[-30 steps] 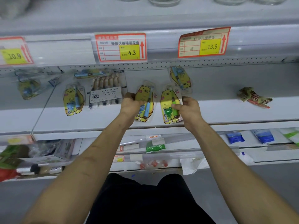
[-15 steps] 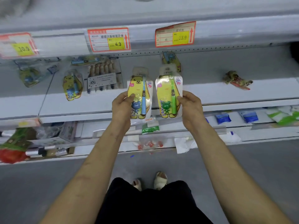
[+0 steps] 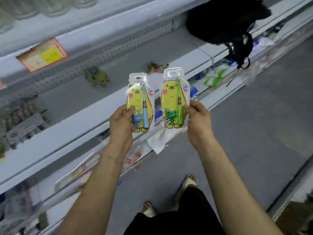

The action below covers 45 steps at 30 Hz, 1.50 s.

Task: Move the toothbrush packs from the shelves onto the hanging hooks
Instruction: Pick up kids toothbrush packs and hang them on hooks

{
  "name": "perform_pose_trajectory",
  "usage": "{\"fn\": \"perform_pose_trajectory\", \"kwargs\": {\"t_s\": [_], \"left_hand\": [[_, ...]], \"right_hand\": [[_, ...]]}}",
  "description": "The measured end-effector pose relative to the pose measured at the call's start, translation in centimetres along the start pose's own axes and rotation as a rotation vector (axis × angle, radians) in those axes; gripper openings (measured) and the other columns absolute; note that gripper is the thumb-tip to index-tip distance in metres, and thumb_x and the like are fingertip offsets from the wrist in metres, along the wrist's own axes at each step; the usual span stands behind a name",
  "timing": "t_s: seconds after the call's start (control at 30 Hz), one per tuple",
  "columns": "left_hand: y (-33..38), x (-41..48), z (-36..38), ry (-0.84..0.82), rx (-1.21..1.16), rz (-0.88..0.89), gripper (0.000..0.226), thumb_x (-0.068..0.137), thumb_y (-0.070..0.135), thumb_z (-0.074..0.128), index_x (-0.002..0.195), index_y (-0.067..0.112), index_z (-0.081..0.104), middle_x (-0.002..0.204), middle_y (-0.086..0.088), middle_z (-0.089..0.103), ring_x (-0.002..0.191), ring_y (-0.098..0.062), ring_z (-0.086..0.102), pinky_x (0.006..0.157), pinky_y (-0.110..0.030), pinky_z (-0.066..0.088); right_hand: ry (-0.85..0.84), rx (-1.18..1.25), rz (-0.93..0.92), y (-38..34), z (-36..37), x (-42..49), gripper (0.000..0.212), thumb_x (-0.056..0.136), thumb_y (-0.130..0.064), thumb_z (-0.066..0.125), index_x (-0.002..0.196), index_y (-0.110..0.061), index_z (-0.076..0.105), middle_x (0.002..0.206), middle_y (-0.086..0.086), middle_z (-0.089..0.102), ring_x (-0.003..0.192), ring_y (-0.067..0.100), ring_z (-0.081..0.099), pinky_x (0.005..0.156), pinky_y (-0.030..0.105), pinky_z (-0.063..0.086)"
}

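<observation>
My left hand [image 3: 121,122] grips a yellow toothbrush pack with a blue brush and blue frog charm [image 3: 139,102] by its lower left edge, thumb on the front. My right hand [image 3: 198,119] grips a matching pack with a green brush and green frog charm [image 3: 174,99] by its lower right edge. Both packs stand upright side by side in the air, in front of the white shelf [image 3: 71,122]. Another yellow pack [image 3: 96,77] lies back on the shelf. A multi-brush pack [image 3: 23,121] lies blurred at the left. No hanging hooks are in view.
A small crumpled wrapper [image 3: 157,66] lies on the shelf behind the held packs. A black bag [image 3: 227,21] sits on the shelf at upper right with cords hanging. Lower shelves hold blue, green and white packets [image 3: 213,78]. Grey floor [image 3: 254,133] stretches to the right.
Both hands lifted the two packs off the shelf and drew them back toward me. My view has swung to the right, so the shelf now runs diagonally and the black bag has appeared.
</observation>
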<state>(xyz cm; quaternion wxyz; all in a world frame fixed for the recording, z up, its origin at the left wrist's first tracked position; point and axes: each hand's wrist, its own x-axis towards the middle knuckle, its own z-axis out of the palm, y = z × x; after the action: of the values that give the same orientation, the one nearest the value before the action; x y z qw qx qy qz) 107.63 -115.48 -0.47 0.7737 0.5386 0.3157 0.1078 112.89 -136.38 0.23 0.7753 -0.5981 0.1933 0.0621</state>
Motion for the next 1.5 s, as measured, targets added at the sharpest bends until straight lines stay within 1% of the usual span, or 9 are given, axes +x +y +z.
{"fn": "perform_pose_trajectory", "kwargs": {"t_s": [0.1,0.3,0.43,0.57,0.73,1.0,1.3,1.37,1.5], "left_hand": [[-1.8,-0.3,8.2,-0.128,0.029,-0.030,0.020,0.101,0.012,0.067,0.119,0.006,0.071,0.112,-0.014,0.078,0.092,-0.028,0.075,0.084,-0.044,0.062],[-6.6,-1.5,27.7,-0.334,0.067,-0.111,0.015,0.099,0.009,0.069,0.113,0.005,0.069,0.105,-0.013,0.079,0.086,-0.024,0.076,0.076,-0.039,0.062],[-10.1,-3.4,41.1,-0.471,0.104,-0.126,0.017,0.099,0.008,0.068,0.114,0.001,0.071,0.110,-0.015,0.078,0.094,-0.028,0.073,0.085,-0.043,0.061],[-12.7,-6.3,53.2,-0.579,0.107,-0.166,0.007,0.099,0.004,0.067,0.105,0.008,0.068,0.091,-0.001,0.080,0.079,-0.014,0.076,0.068,-0.029,0.062],[-15.4,-8.1,65.9,-0.782,0.170,-0.206,0.008,0.101,0.006,0.064,0.097,0.010,0.071,0.097,-0.009,0.080,0.083,-0.020,0.076,0.082,-0.038,0.060],[-20.2,-7.3,87.8,-1.059,0.273,-0.244,0.010,0.102,0.010,0.064,0.106,0.009,0.073,0.104,-0.011,0.080,0.089,-0.024,0.077,0.094,-0.049,0.058],[-21.6,-8.4,111.2,-1.379,0.366,-0.331,0.008,0.101,0.008,0.065,0.100,0.011,0.072,0.098,-0.010,0.080,0.081,-0.020,0.077,0.088,-0.043,0.060],[-22.3,-9.8,115.0,-1.430,0.386,-0.328,0.008,0.100,0.008,0.065,0.101,0.010,0.073,0.099,-0.010,0.080,0.082,-0.021,0.077,0.091,-0.046,0.060],[-24.6,-13.2,122.1,-1.576,0.419,-0.349,0.011,0.101,0.009,0.064,0.107,0.007,0.073,0.106,-0.014,0.080,0.091,-0.026,0.077,0.096,-0.051,0.058]], "right_hand": [[0.100,0.067,-0.035,-2.4,-6.7,2.9,0.016,0.101,-0.004,0.059,0.109,-0.011,0.071,0.108,0.007,0.076,0.101,0.023,0.071,0.096,0.042,0.058],[0.321,0.186,-0.073,-9.3,-21.6,9.4,0.018,0.104,0.000,0.054,0.110,-0.007,0.069,0.086,-0.003,0.074,0.074,0.009,0.069,0.064,0.027,0.058],[0.442,0.205,-0.117,-14.8,-32.5,13.2,0.019,0.104,-0.001,0.054,0.114,-0.006,0.068,0.088,0.000,0.073,0.078,0.015,0.066,0.068,0.032,0.056],[0.566,0.233,-0.165,-19.6,-42.0,16.4,0.019,0.104,-0.002,0.054,0.111,-0.011,0.069,0.086,-0.005,0.077,0.078,0.013,0.071,0.069,0.033,0.058],[0.702,0.259,-0.217,-23.2,-51.2,20.5,0.020,0.105,-0.005,0.053,0.115,-0.009,0.070,0.096,0.006,0.076,0.081,0.016,0.066,0.060,0.028,0.047],[0.938,0.436,-0.320,-29.6,-63.3,31.2,0.019,0.105,-0.001,0.053,0.114,-0.006,0.069,0.109,0.013,0.077,0.091,0.020,0.070,0.083,0.040,0.058],[1.207,0.591,-0.463,-40.5,-72.6,38.8,0.020,0.104,-0.001,0.055,0.118,-0.005,0.069,0.122,0.021,0.074,0.103,0.028,0.070,0.103,0.056,0.055],[1.297,0.610,-0.489,-41.6,-74.4,39.1,0.020,0.103,0.000,0.056,0.119,-0.003,0.068,0.123,0.024,0.072,0.100,0.028,0.071,0.100,0.057,0.058],[1.429,0.672,-0.508,-43.9,-79.4,40.4,0.022,0.105,0.000,0.054,0.124,-0.003,0.065,0.121,0.022,0.074,0.091,0.025,0.074,0.067,0.036,0.065]]}}
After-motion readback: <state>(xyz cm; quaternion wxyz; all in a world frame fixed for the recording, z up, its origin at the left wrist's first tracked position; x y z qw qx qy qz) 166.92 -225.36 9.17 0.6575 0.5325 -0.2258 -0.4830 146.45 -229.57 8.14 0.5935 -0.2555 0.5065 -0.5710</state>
